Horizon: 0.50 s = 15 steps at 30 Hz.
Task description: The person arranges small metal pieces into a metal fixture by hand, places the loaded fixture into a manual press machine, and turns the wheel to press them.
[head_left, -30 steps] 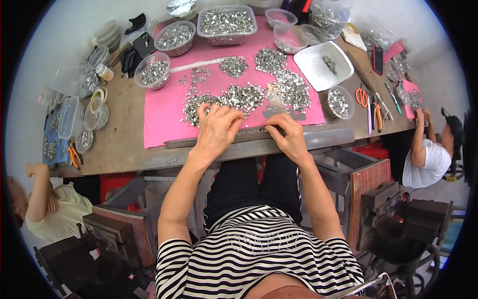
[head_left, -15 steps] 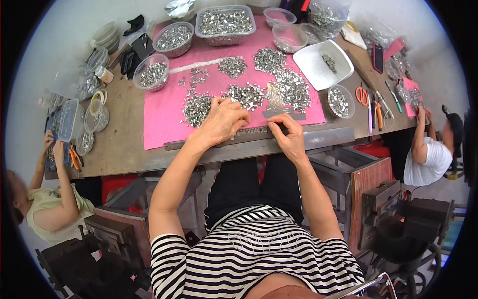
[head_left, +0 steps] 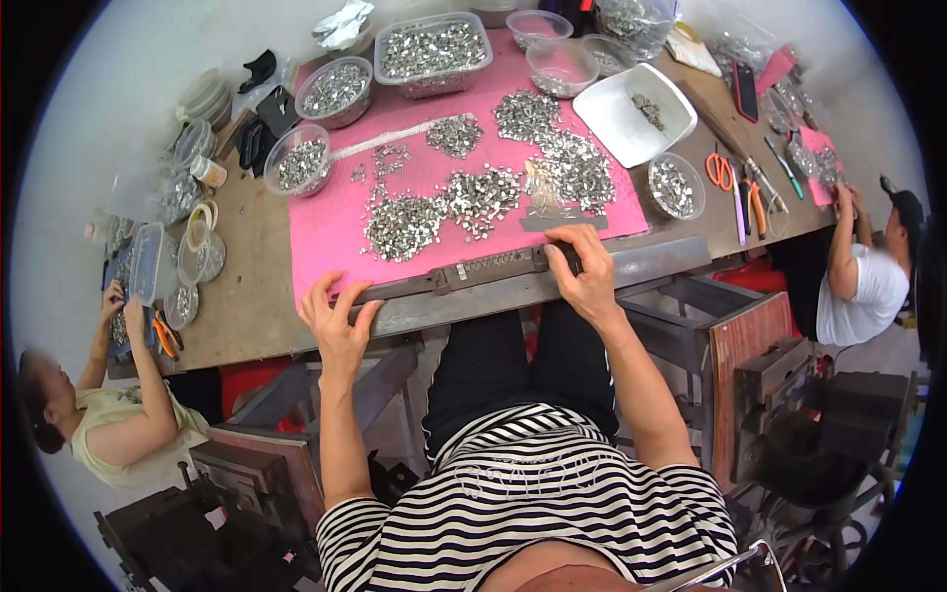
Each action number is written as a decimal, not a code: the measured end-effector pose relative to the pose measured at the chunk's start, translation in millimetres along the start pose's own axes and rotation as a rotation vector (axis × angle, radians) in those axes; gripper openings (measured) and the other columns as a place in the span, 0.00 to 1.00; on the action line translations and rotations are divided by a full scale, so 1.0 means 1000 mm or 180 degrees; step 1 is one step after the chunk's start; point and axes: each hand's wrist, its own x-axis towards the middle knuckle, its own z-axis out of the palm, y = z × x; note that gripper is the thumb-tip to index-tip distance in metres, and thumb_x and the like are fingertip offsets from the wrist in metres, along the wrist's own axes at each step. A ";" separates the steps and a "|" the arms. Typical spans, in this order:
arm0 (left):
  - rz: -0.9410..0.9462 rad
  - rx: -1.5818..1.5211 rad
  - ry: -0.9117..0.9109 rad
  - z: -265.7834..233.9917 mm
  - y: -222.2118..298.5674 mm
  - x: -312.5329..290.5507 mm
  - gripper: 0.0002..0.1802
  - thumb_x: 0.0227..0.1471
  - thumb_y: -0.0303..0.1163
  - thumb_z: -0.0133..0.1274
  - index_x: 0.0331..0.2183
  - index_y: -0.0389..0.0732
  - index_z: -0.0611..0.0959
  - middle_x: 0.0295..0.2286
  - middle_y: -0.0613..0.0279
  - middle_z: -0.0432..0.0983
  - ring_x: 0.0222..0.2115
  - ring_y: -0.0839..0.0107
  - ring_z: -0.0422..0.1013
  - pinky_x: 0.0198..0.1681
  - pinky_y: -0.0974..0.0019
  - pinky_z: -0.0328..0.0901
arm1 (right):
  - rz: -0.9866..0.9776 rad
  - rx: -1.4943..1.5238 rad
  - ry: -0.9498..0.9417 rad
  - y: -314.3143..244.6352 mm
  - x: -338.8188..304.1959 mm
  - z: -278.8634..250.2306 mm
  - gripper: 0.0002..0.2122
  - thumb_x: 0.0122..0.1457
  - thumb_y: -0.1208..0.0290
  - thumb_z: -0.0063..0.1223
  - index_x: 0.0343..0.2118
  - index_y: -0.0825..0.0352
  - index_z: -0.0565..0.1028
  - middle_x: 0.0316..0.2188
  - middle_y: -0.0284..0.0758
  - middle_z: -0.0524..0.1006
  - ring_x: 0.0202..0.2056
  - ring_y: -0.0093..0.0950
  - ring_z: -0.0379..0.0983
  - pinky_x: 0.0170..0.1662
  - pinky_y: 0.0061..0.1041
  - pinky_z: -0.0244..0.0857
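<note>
A long dark metal bar [head_left: 449,281] lies along the front edge of the table, with a row of small silvery pieces set in its middle section. My left hand [head_left: 338,321] grips its left end between bent fingers and thumb. Further right, my right hand [head_left: 584,271] pinches the bar's right part between thumb and forefinger. Just beyond, loose piles of small silvery metal pieces [head_left: 402,227] cover the pink mat [head_left: 326,237]. A thin grey plate [head_left: 562,219] with fine gold-coloured strips lies beyond my right fingers.
Clear tubs of metal pieces [head_left: 434,84] line the back. To the right are a white tray [head_left: 612,123], a round tub [head_left: 676,185], orange-handled scissors [head_left: 720,173] and pliers [head_left: 756,209]. One person works at each side. A metal rail [head_left: 661,266] edges the table.
My left hand has moved from the middle of the bar, near the piles, left and toward me to the bar's left end. My right hand stays at the bar's right part.
</note>
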 end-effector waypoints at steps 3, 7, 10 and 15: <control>0.0174 0.0215 -0.0021 -0.008 0.005 -0.006 0.20 0.42 0.36 0.71 0.40 0.45 0.86 0.40 0.60 0.75 0.45 0.58 0.69 0.57 0.52 0.55 | 0.0031 -0.0055 0.0232 0.002 -0.005 -0.002 0.09 0.54 0.83 0.59 0.39 0.70 0.78 0.32 0.39 0.78 0.35 0.36 0.74 0.40 0.32 0.68; -0.0026 -0.0968 -0.0140 -0.043 0.053 0.011 0.33 0.46 0.22 0.69 0.53 0.38 0.75 0.37 0.53 0.75 0.36 0.59 0.74 0.42 0.60 0.70 | 0.0222 -0.0056 0.0254 0.007 -0.008 -0.004 0.09 0.56 0.82 0.59 0.41 0.69 0.78 0.31 0.38 0.78 0.34 0.34 0.75 0.39 0.30 0.68; 0.0564 -0.1133 -0.0691 -0.042 0.104 0.042 0.26 0.47 0.21 0.66 0.49 0.38 0.77 0.38 0.53 0.75 0.37 0.56 0.74 0.42 0.60 0.70 | 0.0122 -0.0134 0.0206 0.002 -0.003 -0.002 0.10 0.56 0.83 0.58 0.41 0.70 0.78 0.30 0.38 0.78 0.33 0.33 0.75 0.38 0.29 0.68; 0.1326 -0.0753 -0.0796 0.057 0.132 0.067 0.17 0.49 0.30 0.63 0.43 0.40 0.82 0.34 0.57 0.70 0.38 0.58 0.68 0.42 0.56 0.62 | 0.0151 -0.0479 0.0289 0.004 -0.010 -0.001 0.11 0.56 0.80 0.59 0.42 0.68 0.78 0.32 0.37 0.76 0.35 0.35 0.73 0.42 0.33 0.64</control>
